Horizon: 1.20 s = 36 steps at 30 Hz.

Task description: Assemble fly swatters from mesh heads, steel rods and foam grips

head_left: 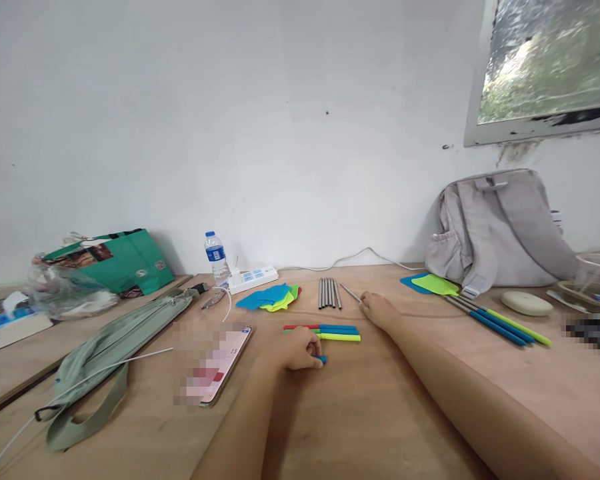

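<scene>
- Counting clock hours from the person, with twelve toward the wall, the left hand is working at twelve, its curled fingers gripping a blue piece, mostly hidden.
- Just past twelve, the right hand is pinching the near end of a slim metal tube.
- Other metal tubes are lying side by side at twelve; coloured handles in red, green, blue and yellow-green are resting nearer.
- Toward eleven, a phone is showing "15", the rest blurred.
- At eleven, a bottle is wearing a blue label, its lettering too small to read; a power strip beside it is showing blue markings.
- Toward ten, a green bag is displaying printed pictures and a square code.
- Around one, a grey backpack is leaning against the wall.
</scene>
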### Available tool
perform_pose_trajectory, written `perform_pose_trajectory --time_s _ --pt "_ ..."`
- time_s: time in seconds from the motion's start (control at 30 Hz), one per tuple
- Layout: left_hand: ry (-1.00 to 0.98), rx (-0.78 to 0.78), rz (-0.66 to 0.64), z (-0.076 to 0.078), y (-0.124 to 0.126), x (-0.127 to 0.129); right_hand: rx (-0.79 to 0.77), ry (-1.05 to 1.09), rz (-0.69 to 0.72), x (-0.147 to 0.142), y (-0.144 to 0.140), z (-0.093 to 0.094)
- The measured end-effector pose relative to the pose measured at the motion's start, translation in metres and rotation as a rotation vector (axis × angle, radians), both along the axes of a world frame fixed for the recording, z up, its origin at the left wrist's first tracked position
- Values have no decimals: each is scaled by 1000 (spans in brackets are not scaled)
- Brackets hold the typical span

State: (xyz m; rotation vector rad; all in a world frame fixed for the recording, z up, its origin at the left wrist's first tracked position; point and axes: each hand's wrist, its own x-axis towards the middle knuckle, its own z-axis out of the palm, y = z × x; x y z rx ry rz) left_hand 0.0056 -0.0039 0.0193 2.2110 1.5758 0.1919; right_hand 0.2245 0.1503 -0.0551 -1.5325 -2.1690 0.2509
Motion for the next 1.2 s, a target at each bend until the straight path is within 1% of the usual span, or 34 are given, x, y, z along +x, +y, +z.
perform_pose_trajectory --time_s 0.13,0.27,0.33,0.4,0.5,0.53,0.6,0.67,0.77,0.8,0.9,0.97,1.03,1.1,1.2 --pt "-143 -86 -88 -12 2 13 -24 97 -35 2 3 -3" --pt "-370 -132 -157 -24 3 29 -31 298 -86 6 6 -5" --pt "-489 -106 -128 -26 3 34 -27 430 -98 11 7 -3" --pt "-549 13 -55 -28 4 38 -22 579 -97 15 7 0" --pt "-508 277 47 -27 5 41 -24 827 -57 17 1 5" --pt "-465 346 64 -26 5 41 -28 910 -34 16 -3 6" --pt "-365 432 73 -25 5 41 -43 1067 20 12 -17 6" --pt "-282 474 49 -24 4 41 -71 1195 80 8 -37 4" --pt "-229 507 -17 -24 3 41 -153 1317 161 7 -71 2" --pt "-225 518 -36 -23 2 42 -208 1366 189 8 -82 2" --pt "-223 546 -57 -22 1 43 -457 1576 327 12 -107 8" --pt "-233 545 -64 -22 1 44 -545 1612 439 13 -115 15" --pt "-250 529 -81 -21 0 43 -581 1584 525 13 -118 20" --pt "-262 520 -98 -20 0 43 -593 1559 557 11 -118 23" --pt "-264 538 -144 -20 -1 44 -604 1532 560 8 -117 22"
